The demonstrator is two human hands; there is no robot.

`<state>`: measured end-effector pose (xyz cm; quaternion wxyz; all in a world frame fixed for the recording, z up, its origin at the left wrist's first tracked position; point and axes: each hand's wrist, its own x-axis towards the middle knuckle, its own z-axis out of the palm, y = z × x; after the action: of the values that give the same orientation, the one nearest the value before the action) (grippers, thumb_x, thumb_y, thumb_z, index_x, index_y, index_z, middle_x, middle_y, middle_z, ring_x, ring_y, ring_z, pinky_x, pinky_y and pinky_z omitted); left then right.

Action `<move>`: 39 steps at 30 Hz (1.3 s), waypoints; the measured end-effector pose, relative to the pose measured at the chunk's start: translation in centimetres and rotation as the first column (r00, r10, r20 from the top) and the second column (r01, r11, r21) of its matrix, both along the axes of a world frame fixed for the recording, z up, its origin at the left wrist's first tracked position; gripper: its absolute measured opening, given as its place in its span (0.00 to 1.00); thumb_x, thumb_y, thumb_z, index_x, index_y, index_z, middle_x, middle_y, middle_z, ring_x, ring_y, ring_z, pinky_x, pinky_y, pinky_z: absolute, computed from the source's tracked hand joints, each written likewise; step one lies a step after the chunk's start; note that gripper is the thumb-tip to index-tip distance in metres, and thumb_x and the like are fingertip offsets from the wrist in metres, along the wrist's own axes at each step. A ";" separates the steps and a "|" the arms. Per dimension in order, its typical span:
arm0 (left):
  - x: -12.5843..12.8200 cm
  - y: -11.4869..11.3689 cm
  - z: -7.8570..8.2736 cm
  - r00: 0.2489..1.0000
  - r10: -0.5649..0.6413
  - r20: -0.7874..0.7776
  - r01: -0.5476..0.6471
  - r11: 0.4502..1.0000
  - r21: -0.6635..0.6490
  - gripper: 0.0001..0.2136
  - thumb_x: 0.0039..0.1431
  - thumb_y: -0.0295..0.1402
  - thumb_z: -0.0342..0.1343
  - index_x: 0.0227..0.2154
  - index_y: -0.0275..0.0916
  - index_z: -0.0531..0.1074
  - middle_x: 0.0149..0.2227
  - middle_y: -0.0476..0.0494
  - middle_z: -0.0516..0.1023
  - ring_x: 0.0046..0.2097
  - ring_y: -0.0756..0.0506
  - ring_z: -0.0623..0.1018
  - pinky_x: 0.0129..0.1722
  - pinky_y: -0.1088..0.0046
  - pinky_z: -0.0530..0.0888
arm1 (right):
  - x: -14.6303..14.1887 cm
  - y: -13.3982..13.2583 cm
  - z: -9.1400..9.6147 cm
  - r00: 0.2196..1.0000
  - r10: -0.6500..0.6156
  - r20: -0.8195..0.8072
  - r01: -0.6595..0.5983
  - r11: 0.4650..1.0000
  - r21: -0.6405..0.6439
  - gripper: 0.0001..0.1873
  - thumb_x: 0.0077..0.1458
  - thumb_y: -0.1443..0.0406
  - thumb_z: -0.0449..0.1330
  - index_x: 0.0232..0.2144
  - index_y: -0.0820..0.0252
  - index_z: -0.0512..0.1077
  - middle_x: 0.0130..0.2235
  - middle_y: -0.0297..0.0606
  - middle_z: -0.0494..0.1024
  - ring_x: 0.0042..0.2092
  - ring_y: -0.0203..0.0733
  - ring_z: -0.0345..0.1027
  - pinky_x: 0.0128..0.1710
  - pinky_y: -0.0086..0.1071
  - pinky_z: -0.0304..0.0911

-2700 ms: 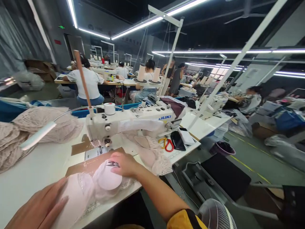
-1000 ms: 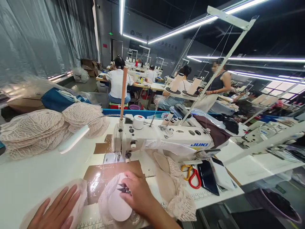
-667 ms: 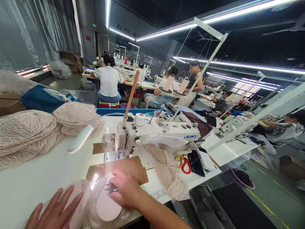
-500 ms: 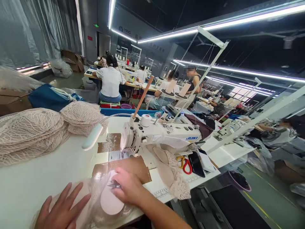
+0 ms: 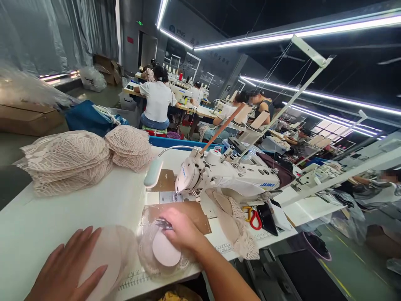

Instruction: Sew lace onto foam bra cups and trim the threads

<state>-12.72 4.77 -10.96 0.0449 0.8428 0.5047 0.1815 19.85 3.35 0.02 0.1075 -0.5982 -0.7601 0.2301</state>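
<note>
My left hand (image 5: 70, 265) lies spread on a pale pink bra cup with sheer edging (image 5: 108, 251), at the table's front left. Closed around small metal thread snips (image 5: 163, 224), my right hand (image 5: 183, 232) rests over a second pale cup (image 5: 166, 251) with a sheer border. A gap showing the tabletop and a printed ruler (image 5: 134, 279) separates the two cups. Just beyond my right hand, a brown board (image 5: 191, 213) lies before the white sewing machine (image 5: 225, 175). Whether the snips' blades touch fabric, I cannot tell.
Stacked lace cups (image 5: 69, 161) stand at the table's left, with a smaller stack (image 5: 130, 146) beside them. Lace pieces (image 5: 233, 225), red-handled scissors (image 5: 256, 220) and a black phone (image 5: 267, 219) lie to the right. A lamp (image 5: 153, 172) overhangs the board. Several people sit at machines beyond.
The camera view has shifted, so the scene sits further right. The two cups, close together with sheer fabric between them before, are now apart. My right hand still grips the snips.
</note>
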 end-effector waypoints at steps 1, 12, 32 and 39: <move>0.0 0.3 0.5 1.000 0.002 -0.026 -0.002 1.000 -0.031 0.33 0.57 0.49 0.48 0.62 0.37 0.61 0.64 0.34 0.62 0.65 0.30 0.60 0.59 0.44 0.61 | -0.2 0.2 0.1 1.000 -0.008 0.030 0.009 1.000 -0.030 0.18 0.52 0.66 0.59 0.47 0.54 0.72 0.46 0.38 0.75 0.48 0.46 0.69 0.46 0.34 0.63; 1.4 0.5 3.4 0.989 -0.010 0.150 0.070 0.912 -0.405 0.32 0.61 0.33 0.44 0.68 0.42 0.43 0.53 0.40 0.76 0.49 0.38 0.78 0.45 0.65 0.75 | -0.5 -0.6 2.0 0.980 -0.199 -0.021 0.197 0.979 -0.055 0.11 0.50 0.72 0.54 0.35 0.56 0.73 0.36 0.34 0.78 0.38 0.42 0.71 0.34 0.31 0.60; -5.0 2.2 10.7 0.850 0.211 0.482 -0.003 0.918 -0.397 0.08 0.58 0.38 0.52 0.31 0.41 0.73 0.31 0.49 0.75 0.36 0.45 0.76 0.36 0.75 0.72 | -10.4 8.3 1.8 0.677 -0.025 -0.735 -0.062 0.994 -0.091 0.07 0.60 0.61 0.51 0.36 0.58 0.67 0.36 0.40 0.79 0.36 0.41 0.72 0.30 0.31 0.68; -6.2 12.8 22.1 0.923 -0.050 0.381 -0.184 0.812 0.554 0.02 0.58 0.30 0.50 0.31 0.40 0.61 0.49 0.39 0.73 0.50 0.43 0.72 0.53 0.65 0.66 | -12.8 18.1 6.0 0.749 0.439 -0.496 0.120 0.646 0.754 0.09 0.62 0.68 0.48 0.41 0.57 0.66 0.57 0.46 0.69 0.60 0.45 0.62 0.59 0.44 0.58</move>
<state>-18.91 17.57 11.15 -0.1245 0.7462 0.4368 0.4868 7.06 21.49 6.06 0.5728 -0.3083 -0.7534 0.0962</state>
